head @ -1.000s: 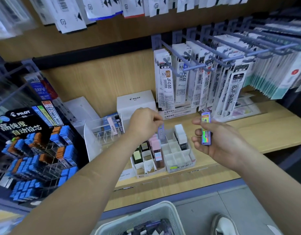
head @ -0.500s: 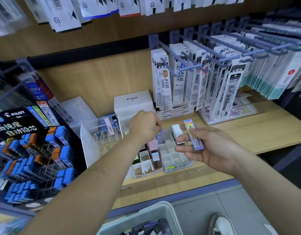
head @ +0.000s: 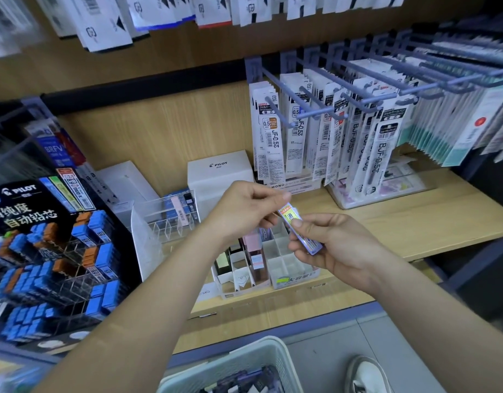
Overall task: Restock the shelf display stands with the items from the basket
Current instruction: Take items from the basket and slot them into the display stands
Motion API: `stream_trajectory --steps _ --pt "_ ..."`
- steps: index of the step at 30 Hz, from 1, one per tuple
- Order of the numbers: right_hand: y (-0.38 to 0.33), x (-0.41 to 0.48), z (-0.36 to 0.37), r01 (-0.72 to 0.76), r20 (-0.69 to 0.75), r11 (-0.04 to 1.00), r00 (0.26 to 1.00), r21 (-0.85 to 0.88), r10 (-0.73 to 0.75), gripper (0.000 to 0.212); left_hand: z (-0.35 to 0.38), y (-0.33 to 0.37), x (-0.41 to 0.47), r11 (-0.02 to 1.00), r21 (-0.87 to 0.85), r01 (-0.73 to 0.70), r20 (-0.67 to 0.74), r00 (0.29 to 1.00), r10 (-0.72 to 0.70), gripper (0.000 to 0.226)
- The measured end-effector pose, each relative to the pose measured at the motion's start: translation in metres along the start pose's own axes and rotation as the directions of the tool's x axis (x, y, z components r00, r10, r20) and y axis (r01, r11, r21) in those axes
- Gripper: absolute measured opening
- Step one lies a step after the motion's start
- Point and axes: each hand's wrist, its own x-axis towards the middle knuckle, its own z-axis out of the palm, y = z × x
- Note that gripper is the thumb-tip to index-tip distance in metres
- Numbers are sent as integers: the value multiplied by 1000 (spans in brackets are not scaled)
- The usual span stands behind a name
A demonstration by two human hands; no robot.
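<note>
My right hand grips a slim purple lead case with a yellow label, tilted above the white compartment stand on the wooden shelf. My left hand pinches the upper end of the same case between thumb and fingers. The stand's left slots hold pink, purple and dark cases; its right slots look bare. A pale plastic basket with purple packs sits below, at the bottom edge.
A black Pilot rack of blue and orange lead cases stands at the left. A clear acrylic stand and a white Pilot box sit behind. Refill packs hang on pegs at the right. A shoe is on the floor.
My left hand rose from the stand's slots and closed on the top of the case. My right hand swung the case down and left, over the stand.
</note>
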Motion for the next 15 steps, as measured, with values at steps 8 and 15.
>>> stream_trajectory --steps 8,15 --pt "-10 -3 -5 16 -40 1000 999 19 -15 4 -16 2 1 996 -34 -84 -189 979 76 10" --pt "-10 1 -23 31 -243 999 969 -40 -40 13 -26 -8 25 878 476 -49 -198 967 161 15"
